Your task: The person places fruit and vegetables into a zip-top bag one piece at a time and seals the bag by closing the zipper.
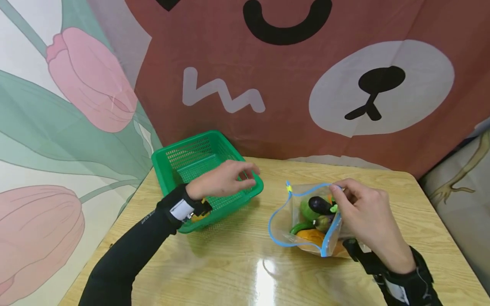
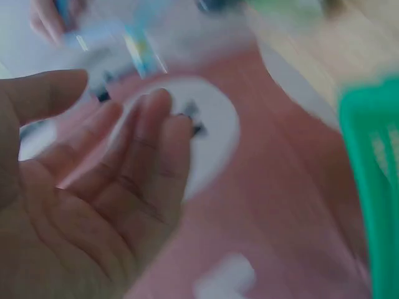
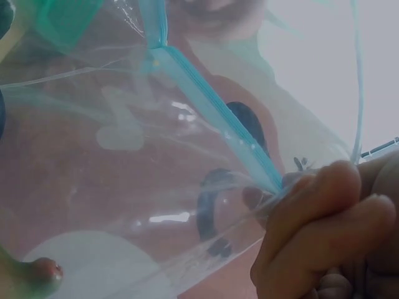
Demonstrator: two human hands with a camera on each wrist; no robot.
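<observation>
My left hand (image 1: 226, 178) hangs over the green plastic basket (image 1: 239, 207), fingers loosely bent and nothing in them. In the left wrist view its palm and fingers (image 2: 168, 149) are bare. With thumb and fingers, my right hand (image 1: 369, 212) pinches the blue-edged rim of a clear zip bag (image 1: 281, 219), whose mouth gapes. Inside the bag lie a dark purple eggplant (image 1: 319, 205), a green round piece (image 1: 306, 210), a curved green pepper-like piece (image 1: 300, 228) and an orange piece (image 1: 311, 235). The right wrist view shows the bag's blue zip strip (image 3: 218, 118) running to the pinching fingers.
Something yellow (image 1: 200, 216) shows at the basket's near end, partly hidden by the left wrist. A yellow slider (image 1: 289, 188) sits on the bag's zip. Both basket and bag stand on a wooden table (image 1: 229, 263), with a printed bear cloth (image 1: 283, 106) hanging behind.
</observation>
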